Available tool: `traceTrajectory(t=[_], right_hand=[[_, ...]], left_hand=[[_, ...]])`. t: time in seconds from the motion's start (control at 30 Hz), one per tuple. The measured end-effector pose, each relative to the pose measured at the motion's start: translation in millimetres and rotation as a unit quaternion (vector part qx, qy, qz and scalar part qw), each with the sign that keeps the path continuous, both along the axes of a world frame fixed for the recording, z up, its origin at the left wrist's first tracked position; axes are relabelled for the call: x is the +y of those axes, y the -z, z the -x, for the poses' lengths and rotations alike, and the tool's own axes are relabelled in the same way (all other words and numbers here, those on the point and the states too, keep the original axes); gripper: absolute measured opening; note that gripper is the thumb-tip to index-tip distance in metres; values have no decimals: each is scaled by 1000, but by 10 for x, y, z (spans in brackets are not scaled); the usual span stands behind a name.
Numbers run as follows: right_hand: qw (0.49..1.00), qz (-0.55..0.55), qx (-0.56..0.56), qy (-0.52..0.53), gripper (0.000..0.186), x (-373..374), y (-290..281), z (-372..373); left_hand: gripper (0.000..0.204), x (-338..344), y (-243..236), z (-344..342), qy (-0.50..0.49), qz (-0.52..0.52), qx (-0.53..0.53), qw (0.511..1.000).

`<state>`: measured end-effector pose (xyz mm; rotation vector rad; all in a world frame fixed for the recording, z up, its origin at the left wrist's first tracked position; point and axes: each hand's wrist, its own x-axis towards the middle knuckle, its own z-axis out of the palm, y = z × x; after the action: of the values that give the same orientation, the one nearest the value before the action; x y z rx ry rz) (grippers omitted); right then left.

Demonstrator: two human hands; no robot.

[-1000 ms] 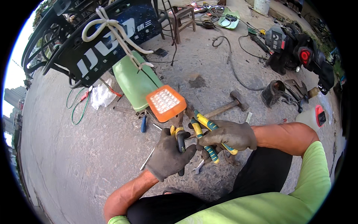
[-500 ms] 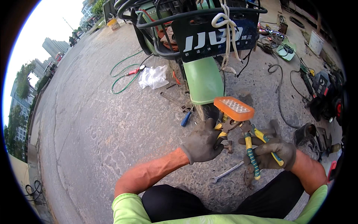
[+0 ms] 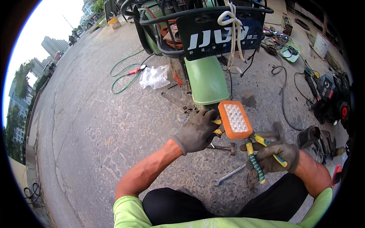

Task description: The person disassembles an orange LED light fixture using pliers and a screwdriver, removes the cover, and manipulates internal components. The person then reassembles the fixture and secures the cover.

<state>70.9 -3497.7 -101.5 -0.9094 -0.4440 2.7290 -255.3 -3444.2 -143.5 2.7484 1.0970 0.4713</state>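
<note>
An orange rectangular lamp or reflector point(image 3: 228, 125) with a clear, dimpled lens sits between my hands, below the green fender point(image 3: 207, 79). At its left edge, my gloved left hand point(image 3: 197, 131) is closed around a yellow-handled tool point(image 3: 218, 132), which looks like pliers; its jaws are hidden behind the orange piece. My gloved right hand point(image 3: 279, 156) grips pliers point(image 3: 255, 161) with yellow and green handles spread apart. Their head reaches the orange piece's lower right corner, where the jaws are mostly covered.
A hammer point(image 3: 232, 149) and an open-ended wrench point(image 3: 230, 174) lie on the ground below my hands. Another hammer point(image 3: 278, 131) is beyond my right hand. Further off are an adjustable wrench point(image 3: 173, 99), a plastic bag point(image 3: 154, 77), a green hose point(image 3: 118, 92) and a black machine point(image 3: 330, 95).
The orange piece has tilted so its lens faces me more fully. My left hand has shifted slightly left and up with its tool. My right hand has barely moved.
</note>
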Motion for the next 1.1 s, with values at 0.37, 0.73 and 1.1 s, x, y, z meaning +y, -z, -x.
traceTrajectory(t=[0.37,0.73,1.1], right_hand=[[940,-229,-243,-68,36,-158,-2,327],[1000,12,-16,-1,30,-22,2,71],[973,-143,-179,18,30,-204,116,342]], left_hand=[[56,-640,-63,-565,-135,430,-125,884],[42,-42,77,-119,-29,69,17,997],[47,-548,243,-591,-146,414,-176,881]])
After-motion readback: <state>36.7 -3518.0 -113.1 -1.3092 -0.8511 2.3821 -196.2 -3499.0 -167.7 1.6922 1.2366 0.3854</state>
